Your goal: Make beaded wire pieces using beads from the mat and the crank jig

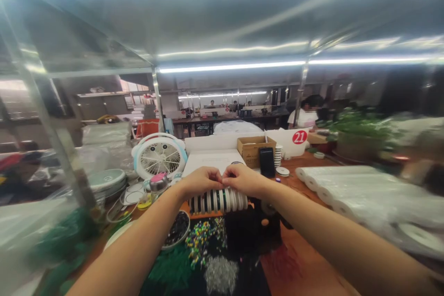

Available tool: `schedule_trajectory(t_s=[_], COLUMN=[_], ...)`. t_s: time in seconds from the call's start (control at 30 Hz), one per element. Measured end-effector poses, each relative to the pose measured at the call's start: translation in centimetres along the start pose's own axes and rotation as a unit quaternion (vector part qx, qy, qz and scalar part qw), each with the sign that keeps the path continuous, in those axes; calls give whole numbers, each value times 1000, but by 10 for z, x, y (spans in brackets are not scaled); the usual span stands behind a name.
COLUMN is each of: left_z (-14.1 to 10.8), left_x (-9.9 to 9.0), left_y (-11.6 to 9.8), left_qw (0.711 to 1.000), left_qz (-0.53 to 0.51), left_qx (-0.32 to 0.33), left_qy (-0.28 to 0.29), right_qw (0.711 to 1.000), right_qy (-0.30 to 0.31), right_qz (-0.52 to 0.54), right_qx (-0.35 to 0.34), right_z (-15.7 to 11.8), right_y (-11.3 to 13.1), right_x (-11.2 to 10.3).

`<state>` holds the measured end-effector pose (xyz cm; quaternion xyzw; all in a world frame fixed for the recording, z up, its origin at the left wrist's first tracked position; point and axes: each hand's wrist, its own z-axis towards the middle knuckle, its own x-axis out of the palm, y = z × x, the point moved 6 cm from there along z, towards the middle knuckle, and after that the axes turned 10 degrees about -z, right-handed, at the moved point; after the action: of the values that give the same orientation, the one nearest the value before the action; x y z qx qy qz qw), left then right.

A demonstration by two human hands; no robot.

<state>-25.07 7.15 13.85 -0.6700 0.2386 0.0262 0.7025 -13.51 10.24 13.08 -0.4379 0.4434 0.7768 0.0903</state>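
Both grips closed: left hand (204, 180) and right hand (243, 178) pinch thumb to fingers, fingertips almost meeting; can't tell what, if anything, is between them. Row of spools (218, 200), white rims with dark bands, directly under the hands, mid counter (305, 263); contact with hands unclear. Nearer the counter's front: multicolored beads (200, 240), clear pieces (221, 274) on a dark mat (253, 277), green material (169, 268) to their left. Bowl (189, 226) of dark pieces left of the beads. Black object (255, 231) just right of the beads, type unclear. Left of the hands, jar (158, 182) with pink top; fan (160, 156) upright behind it. Toward far edge: open cardboard box (248, 151), black upright device (267, 162) in front, white disc (282, 171) beside it. Plastic-wrapped rolls (360, 185) along right side, potted plant (360, 134) toward far right corner. Beyond the far edge, person in white (305, 117). Sides blurred.
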Motion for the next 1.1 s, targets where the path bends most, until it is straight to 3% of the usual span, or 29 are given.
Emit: schedule_trajectory(t_s=[0.23,0.47,0.77,1.1], left_z=[-1,-2,-1,0], left_x=[-3,-2,-1,-2], left_y=[3,-3,-4,0], left_qw=[1000,999,999,999], left_qz=[10,6,-3,1], left_qx=[-12,-17,-4,-4], left_qy=[-1,-41,-39,-54], right_qw=[995,982,975,944], right_qy=[36,-17,-30,-49], right_qz=[-70,-156,-191,-286], right_qx=[-55,-106,-111,-159], right_z=[-9,-24,-24,-32], right_y=[15,35,34,42], right_x=[-2,-1,1,9])
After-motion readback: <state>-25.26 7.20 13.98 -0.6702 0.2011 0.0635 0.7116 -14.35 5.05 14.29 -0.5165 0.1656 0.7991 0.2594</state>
